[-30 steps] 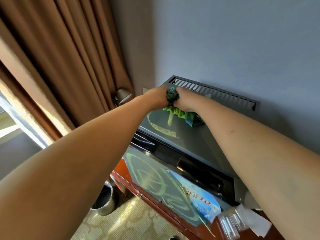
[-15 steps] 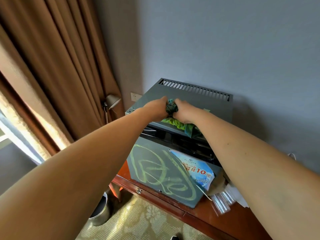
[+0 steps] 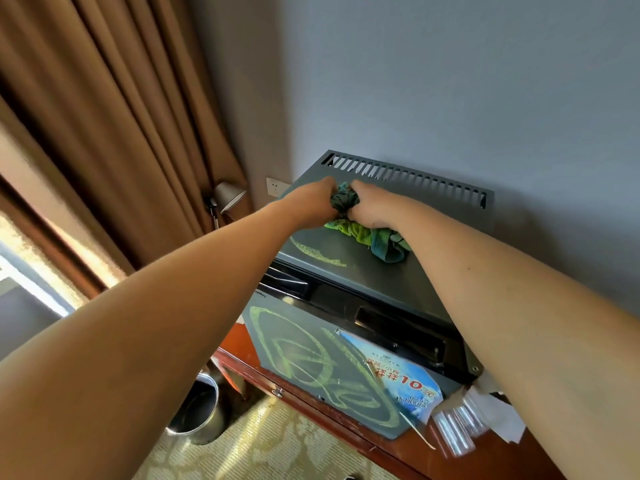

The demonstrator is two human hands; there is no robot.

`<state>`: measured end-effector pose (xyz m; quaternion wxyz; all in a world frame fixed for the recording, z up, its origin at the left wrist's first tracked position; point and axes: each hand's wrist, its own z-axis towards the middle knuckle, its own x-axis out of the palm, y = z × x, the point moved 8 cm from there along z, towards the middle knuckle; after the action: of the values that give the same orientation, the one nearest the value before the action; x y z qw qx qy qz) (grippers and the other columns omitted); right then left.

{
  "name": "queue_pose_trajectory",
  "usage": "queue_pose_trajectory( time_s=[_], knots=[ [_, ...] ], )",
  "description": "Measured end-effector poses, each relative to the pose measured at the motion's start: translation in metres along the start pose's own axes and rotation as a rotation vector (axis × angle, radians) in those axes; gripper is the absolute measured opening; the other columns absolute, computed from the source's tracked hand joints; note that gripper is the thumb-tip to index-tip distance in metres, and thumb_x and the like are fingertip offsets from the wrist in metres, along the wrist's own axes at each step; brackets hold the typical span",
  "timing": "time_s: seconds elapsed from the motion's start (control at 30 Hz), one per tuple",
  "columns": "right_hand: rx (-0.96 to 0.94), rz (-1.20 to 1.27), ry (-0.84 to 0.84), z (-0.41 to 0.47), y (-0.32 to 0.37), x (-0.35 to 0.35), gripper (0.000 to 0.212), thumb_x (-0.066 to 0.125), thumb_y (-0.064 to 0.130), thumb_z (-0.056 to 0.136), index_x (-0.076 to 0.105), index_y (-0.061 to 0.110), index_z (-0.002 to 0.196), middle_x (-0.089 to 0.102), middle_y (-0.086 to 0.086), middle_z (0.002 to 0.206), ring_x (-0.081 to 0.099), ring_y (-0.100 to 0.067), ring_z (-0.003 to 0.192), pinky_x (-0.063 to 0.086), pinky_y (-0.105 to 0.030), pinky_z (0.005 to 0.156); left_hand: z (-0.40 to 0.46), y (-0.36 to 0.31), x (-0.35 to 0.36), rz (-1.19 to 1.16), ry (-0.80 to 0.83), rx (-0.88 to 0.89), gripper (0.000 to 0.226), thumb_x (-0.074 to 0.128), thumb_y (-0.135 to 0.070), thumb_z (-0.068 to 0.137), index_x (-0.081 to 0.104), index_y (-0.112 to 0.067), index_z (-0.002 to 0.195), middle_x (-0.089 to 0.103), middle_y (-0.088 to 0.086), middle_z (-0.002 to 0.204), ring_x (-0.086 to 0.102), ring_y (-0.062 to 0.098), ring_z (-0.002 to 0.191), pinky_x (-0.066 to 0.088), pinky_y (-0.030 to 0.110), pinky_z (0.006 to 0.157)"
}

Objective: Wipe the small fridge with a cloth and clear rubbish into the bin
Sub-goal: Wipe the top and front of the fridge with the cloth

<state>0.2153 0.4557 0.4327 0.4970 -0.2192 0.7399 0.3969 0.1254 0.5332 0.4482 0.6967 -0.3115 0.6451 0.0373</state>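
Note:
A small grey fridge (image 3: 436,268) stands on a wooden desk against the wall, with green scribbles on its top and door. Bunched on its top lies a green and teal cloth (image 3: 367,230). My left hand (image 3: 311,202) and my right hand (image 3: 372,206) both grip the cloth's bunched upper part, close together near the back vent slots. A metal bin (image 3: 197,410) sits on the floor left of the desk. A blue leaflet (image 3: 398,379) is stuck on the fridge door, and clear plastic wrappers (image 3: 453,431) lie on the desk beside it.
Brown curtains (image 3: 114,133) hang on the left, with a small lamp (image 3: 227,199) and a wall socket (image 3: 275,187) near the fridge. The wooden desk (image 3: 398,455) has a drawer knob at its front. White paper (image 3: 495,410) lies at the fridge's right corner. Patterned carpet covers the floor.
Both hands have kept hold of the cloth on the fridge top, sliding it a little forward and back toward the vent. The camera view shifted.

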Motion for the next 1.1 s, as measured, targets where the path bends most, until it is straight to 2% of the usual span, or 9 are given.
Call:
queue_pose_trajectory(
  time_s=[0.2, 0.3, 0.43, 0.5, 0.6, 0.83, 0.93, 1.1],
  knots=[
    [0.020, -0.007, -0.017, 0.013, -0.001, 0.000, 0.056, 0.056, 0.026, 0.091, 0.036, 0.019, 0.143, 0.052, -0.016, 0.127, 0.057, -0.033, 0.105, 0.051, -0.039, 0.081, 0.005, 0.001, -0.001, 0.012, -0.023, -0.029, 0.036, 0.062, -0.024, 0.094, 0.047, -0.011, 0.125, 0.059, 0.008, 0.087, 0.059, 0.031, 0.085, 0.050, 0.041, 0.074],
    [0.067, -0.038, -0.009, 0.004, -0.002, 0.004, 0.067, 0.055, 0.023, 0.094, 0.023, 0.022, 0.153, 0.043, -0.020, 0.140, 0.055, -0.038, 0.112, 0.052, -0.043, 0.085, -0.004, -0.001, -0.001, 0.015, -0.058, -0.029, 0.038, 0.062, -0.022, 0.095, 0.046, -0.012, 0.127, 0.054, 0.003, 0.080, 0.057, 0.029, 0.083, 0.043, 0.036, 0.068],
    [0.105, -0.039, -0.005, -0.015, -0.002, 0.011, 0.070, 0.055, 0.022, 0.094, 0.019, 0.024, 0.155, 0.041, -0.020, 0.143, 0.056, -0.039, 0.111, 0.054, -0.046, 0.088, -0.023, -0.003, 0.002, 0.034, -0.035, -0.015, 0.039, 0.062, -0.022, 0.096, 0.045, -0.013, 0.130, 0.054, 0.003, 0.079, 0.054, 0.024, 0.076, 0.041, 0.033, 0.063],
    [0.121, -0.029, -0.013, -0.029, -0.001, 0.016, 0.070, 0.055, 0.023, 0.095, 0.018, 0.025, 0.155, 0.041, -0.019, 0.142, 0.056, -0.037, 0.107, 0.054, -0.044, 0.084, -0.034, -0.004, 0.004, 0.020, -0.034, 0.000, 0.039, 0.063, -0.022, 0.095, 0.045, -0.014, 0.129, 0.054, 0.003, 0.076, 0.056, 0.023, 0.073, 0.043, 0.034, 0.062],
    [0.132, -0.009, -0.024, -0.050, 0.002, 0.023, 0.068, 0.055, 0.023, 0.096, 0.020, 0.024, 0.155, 0.042, -0.020, 0.141, 0.057, -0.036, 0.105, 0.050, -0.039, 0.073, -0.054, -0.007, 0.007, 0.008, -0.031, 0.027, 0.040, 0.065, -0.024, 0.095, 0.045, -0.015, 0.128, 0.053, 0.001, 0.075, 0.059, 0.028, 0.081, 0.044, 0.035, 0.065],
    [0.175, 0.008, -0.033, -0.093, 0.010, 0.040, 0.068, 0.054, 0.026, 0.096, 0.020, 0.023, 0.154, 0.040, -0.020, 0.143, 0.055, -0.038, 0.111, 0.047, -0.039, 0.073, -0.095, -0.006, 0.012, -0.014, -0.002, 0.091, 0.045, 0.068, -0.030, 0.094, 0.046, -0.018, 0.132, 0.063, 0.012, 0.100, 0.061, 0.032, 0.093, 0.053, 0.041, 0.080],
    [0.192, 0.013, -0.026, -0.102, 0.014, 0.044, 0.069, 0.053, 0.023, 0.097, 0.017, 0.024, 0.156, 0.039, -0.020, 0.144, 0.055, -0.038, 0.109, 0.045, -0.037, 0.067, -0.104, -0.005, 0.013, -0.009, 0.006, 0.117, 0.045, 0.066, -0.027, 0.095, 0.046, -0.018, 0.133, 0.064, 0.013, 0.103, 0.060, 0.031, 0.092, 0.051, 0.039, 0.078],
    [0.208, -0.030, 0.003, -0.104, 0.018, 0.044, 0.073, 0.050, 0.022, 0.100, 0.008, 0.030, 0.159, 0.026, -0.018, 0.155, 0.055, -0.035, 0.105, 0.045, -0.036, 0.067, -0.103, -0.004, 0.016, 0.004, 0.003, 0.142, 0.040, 0.062, -0.023, 0.095, 0.045, -0.014, 0.131, 0.065, 0.013, 0.102, 0.059, 0.030, 0.088, 0.050, 0.039, 0.075]
  ],
)
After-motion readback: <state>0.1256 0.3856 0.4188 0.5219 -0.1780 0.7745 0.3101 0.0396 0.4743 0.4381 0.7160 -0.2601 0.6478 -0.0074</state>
